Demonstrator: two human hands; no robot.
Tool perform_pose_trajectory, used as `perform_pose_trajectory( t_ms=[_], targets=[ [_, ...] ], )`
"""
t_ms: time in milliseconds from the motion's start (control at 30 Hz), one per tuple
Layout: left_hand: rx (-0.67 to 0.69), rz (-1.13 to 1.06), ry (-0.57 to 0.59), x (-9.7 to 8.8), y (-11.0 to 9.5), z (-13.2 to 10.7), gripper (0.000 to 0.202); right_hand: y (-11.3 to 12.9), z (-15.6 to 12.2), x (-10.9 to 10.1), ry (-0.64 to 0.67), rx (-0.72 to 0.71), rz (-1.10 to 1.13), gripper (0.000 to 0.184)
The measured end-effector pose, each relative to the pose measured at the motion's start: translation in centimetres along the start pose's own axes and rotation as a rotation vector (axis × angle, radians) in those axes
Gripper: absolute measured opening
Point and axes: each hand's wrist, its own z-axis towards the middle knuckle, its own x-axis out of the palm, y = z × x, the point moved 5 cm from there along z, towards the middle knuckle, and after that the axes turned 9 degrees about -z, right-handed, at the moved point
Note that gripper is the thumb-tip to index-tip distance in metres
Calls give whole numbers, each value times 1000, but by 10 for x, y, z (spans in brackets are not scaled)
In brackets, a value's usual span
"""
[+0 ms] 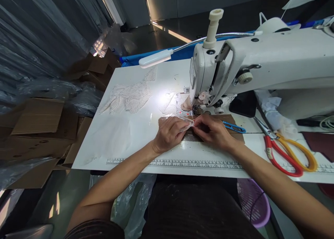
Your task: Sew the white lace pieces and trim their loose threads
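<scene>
Glossy white surface [142, 134] carries a white metal sewing machine [273, 61]. Left hand [169, 133] and right hand [213, 129] are pinched closed on a small white lace piece [188, 122] just in front of the machine.

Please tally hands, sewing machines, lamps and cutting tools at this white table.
Hands: 2 (left hand; right hand; both pinching white lace)
Sewing machines: 1 (large white machine)
Lamps: 1 (white lamp, flexible silver neck)
Cutting tools: 2 (scissors with red and yellow handles; blue snips)
Total: 6
</scene>
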Motion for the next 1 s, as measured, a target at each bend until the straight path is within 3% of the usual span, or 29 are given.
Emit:
perform_pose_trajectory(
  t_ms=[200,567,733,833,1000],
  targets=[
    [9,-32,11,-3,1,0,12,5,-2,-2,-99,-87,-57,9],
    [87,-59,-27,-4,-1,-2,10,12,-7,-4,-73,-158,-175,20],
    [46,-106,-15,-3,-1,0,9,13,-6,-4,-92,-174,-167,13],
    [-70,-266,13,1,1,2,8,11,-4,-3,-69,-139,-138,11],
    [-588,-509,20,7,15,-1,14,8,-2,0,21,-64,-51,10]
  ],
)
